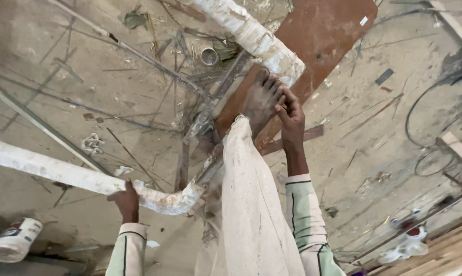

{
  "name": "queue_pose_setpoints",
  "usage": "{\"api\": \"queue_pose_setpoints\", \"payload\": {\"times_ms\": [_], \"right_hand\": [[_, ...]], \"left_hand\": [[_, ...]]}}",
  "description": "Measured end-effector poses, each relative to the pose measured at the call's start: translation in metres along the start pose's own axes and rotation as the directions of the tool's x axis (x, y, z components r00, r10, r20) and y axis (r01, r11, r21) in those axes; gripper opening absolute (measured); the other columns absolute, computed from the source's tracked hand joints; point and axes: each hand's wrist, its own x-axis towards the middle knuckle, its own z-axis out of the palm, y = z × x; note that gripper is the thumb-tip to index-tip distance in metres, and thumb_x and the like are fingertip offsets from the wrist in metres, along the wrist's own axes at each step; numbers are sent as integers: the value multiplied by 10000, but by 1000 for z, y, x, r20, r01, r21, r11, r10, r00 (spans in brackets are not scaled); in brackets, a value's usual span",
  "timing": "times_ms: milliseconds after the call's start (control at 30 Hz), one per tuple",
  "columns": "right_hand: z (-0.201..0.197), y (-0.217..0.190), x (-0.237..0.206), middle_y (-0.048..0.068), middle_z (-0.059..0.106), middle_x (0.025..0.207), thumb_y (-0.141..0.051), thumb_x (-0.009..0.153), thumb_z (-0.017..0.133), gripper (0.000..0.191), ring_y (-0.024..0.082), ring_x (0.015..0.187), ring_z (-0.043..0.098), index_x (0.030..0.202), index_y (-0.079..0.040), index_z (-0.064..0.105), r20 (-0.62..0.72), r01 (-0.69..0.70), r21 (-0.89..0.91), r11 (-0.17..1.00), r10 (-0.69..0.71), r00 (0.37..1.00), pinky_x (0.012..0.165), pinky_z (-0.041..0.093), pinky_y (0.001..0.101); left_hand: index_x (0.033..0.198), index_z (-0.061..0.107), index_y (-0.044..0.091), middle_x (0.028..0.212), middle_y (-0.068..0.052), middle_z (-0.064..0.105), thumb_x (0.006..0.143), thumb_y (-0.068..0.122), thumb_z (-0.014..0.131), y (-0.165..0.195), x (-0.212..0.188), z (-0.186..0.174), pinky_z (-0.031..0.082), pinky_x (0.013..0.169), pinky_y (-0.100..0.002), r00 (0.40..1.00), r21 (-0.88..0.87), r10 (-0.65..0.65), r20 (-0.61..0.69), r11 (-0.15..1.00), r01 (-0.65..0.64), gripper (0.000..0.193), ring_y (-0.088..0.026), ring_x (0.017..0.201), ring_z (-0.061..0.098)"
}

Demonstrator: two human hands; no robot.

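My left hand [124, 200] grips a white, dirt-stained curved frame piece [62, 174] that runs from the left edge to a bend near the middle. My right hand [291, 117] rests against the toes of my bare foot [261, 102], fingers bent, close to a second white wrapped piece [256, 38] that comes down from the top. The foot stands on a brown board [323, 36]. My leg in pale trousers [251, 204] runs up the middle of the view. Both sleeves are light green with dark lines.
A dusty concrete floor [62, 66] carries thin metal rods [139, 53], scraps and black cables [425, 133] at the right. A white paint can [14, 240] lies at the lower left. Wooden planks [445, 253] and a small white container [409, 245] sit at the lower right. A small metal ring [209, 55] lies near the top.
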Motion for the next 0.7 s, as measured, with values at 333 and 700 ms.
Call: {"api": "queue_pose_setpoints", "payload": {"times_ms": [333,700], "right_hand": [[-1,24,8,95,542,1498,25,1009,634,495,125,1331,537,1479,16,481,40,-44,365,930,32,999,1139,426,273],[-5,20,21,66,671,1273,-111,1041,615,307,139,1174,636,1322,13,608,9,-102,422,901,108,994,1071,495,285]], "left_hand": [[1328,16,-317,1247,-519,511,1060,411,641,-13,6,10,452,1044,-473,990,-116,95,-100,988,-107,996,-554,1179,592],[1297,52,-364,1260,-534,509,1087,433,622,-14,5,14,450,1065,-468,982,-50,156,-108,986,-162,1002,-557,1209,584]]}}
